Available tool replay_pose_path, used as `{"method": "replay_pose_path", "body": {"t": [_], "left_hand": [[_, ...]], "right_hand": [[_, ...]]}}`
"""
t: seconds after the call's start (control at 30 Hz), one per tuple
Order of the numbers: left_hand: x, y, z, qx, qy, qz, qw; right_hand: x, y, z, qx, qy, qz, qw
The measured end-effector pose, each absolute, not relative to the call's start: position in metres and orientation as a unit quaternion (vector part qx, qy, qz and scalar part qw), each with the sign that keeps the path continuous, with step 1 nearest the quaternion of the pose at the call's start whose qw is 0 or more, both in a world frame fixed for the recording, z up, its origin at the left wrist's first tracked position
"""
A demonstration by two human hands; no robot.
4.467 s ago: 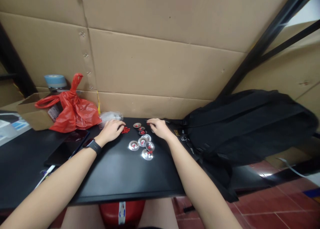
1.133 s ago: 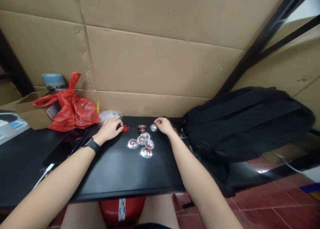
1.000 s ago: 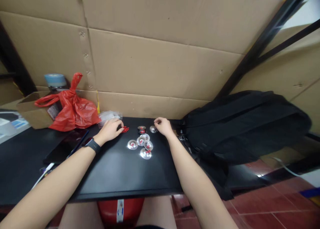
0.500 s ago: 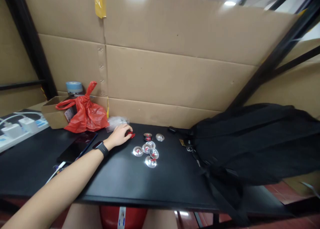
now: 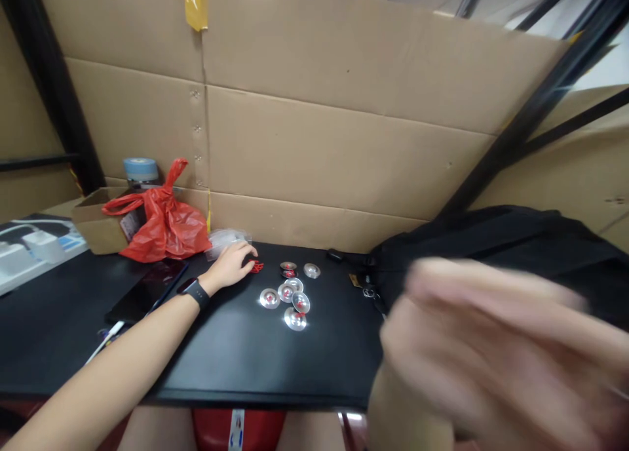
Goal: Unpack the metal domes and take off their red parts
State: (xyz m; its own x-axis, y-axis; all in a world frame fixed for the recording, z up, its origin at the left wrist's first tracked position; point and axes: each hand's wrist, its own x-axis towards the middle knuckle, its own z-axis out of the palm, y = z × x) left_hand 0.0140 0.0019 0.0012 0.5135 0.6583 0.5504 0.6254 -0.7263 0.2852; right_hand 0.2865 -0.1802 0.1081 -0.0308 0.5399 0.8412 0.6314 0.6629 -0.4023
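My left hand (image 5: 232,264), with a dark watch on its wrist, rests at the back of the black table. Its fingers are bent and apart from the thumb, and small red cord pieces (image 5: 257,266) lie by the thumb tip. Clear plastic bags (image 5: 226,240) lie just behind it. To its right are several shiny metal discs with domed middles and red bits; one disc (image 5: 269,298) lies nearest the hand and another disc (image 5: 295,319) nearest the front. My right hand (image 5: 491,352) is large and smeared by motion close to the camera, hiding part of the backpack; its fingers cannot be made out.
A black backpack (image 5: 521,241) takes up the right side. On the left are a knotted red plastic bag (image 5: 171,231), a cardboard box (image 5: 101,228), a blue-lidded jar (image 5: 141,169), a phone (image 5: 147,290) on a cable and a white power strip (image 5: 29,264). Cardboard panels (image 5: 314,143) wall the back.
My right hand has come into view at the lower right, in front of the backpack. My left hand stays by the red cord pieces, and the view has shifted slightly.
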Motion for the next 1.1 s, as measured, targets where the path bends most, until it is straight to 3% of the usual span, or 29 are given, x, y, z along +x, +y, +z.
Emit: {"method": "replay_pose_path", "body": {"t": [0.1, 0.23, 0.4, 0.57, 0.83, 0.97, 1.1], "left_hand": [[0.014, 0.002, 0.0, 0.869, 0.378, 0.318, 0.023], [0.014, 0.0, 0.0, 0.867, 0.385, 0.317, 0.016], [0.014, 0.0, 0.0, 0.869, 0.385, 0.312, 0.016], [0.015, 0.001, 0.0, 0.867, 0.391, 0.308, 0.028], [0.017, -0.004, -0.002, 0.872, 0.391, 0.289, 0.045], [0.016, -0.001, -0.005, 0.879, 0.399, 0.258, 0.047], [0.02, -0.004, 0.004, 0.87, 0.393, 0.294, 0.048]], "right_hand": [[0.279, -0.117, 0.111, -0.404, -0.769, 0.019, 0.495], [0.29, -0.037, 0.076, -0.436, -0.847, 0.108, 0.284], [0.303, -0.01, 0.026, -0.513, -0.82, 0.083, 0.238], [0.298, -0.015, 0.011, -0.546, -0.813, 0.067, 0.193], [0.288, 0.0, 0.001, -0.559, -0.782, 0.111, 0.253], [0.29, 0.002, 0.003, -0.531, -0.749, 0.184, 0.351], [0.288, -0.003, 0.007, -0.488, -0.651, 0.346, 0.468]]}}
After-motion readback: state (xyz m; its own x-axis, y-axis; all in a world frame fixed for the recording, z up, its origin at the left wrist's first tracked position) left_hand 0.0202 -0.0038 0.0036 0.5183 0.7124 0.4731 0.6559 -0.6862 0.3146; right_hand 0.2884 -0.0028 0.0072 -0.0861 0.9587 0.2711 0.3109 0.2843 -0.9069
